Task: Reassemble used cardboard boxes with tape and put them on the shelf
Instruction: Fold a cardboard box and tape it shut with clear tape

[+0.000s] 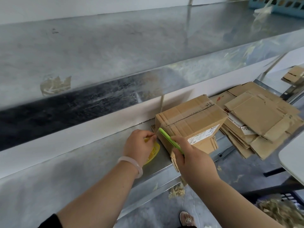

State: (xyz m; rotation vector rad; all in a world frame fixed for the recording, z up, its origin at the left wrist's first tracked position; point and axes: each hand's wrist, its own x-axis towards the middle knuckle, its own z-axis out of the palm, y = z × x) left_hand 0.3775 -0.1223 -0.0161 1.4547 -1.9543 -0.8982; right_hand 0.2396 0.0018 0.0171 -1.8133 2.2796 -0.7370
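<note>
tape roll (155,148): mostly under left hand (139,145) | box label (204,134): text unreadable | blue basket (279,5): cropped

On the near metal shelf (92,155) stands a taped cardboard box (189,119). The left hand (139,148) grips a yellow tape roll (154,150) at the box's left corner. The right hand (195,159) holds a slim green cutter (169,139) against that corner. Flattened cardboard (256,122) is piled to the right.

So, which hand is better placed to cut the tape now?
The right hand, probably: it grips the green cutter, whose tip lies at the corner of the box. The left hand is busy holding the yellow tape roll.
</note>
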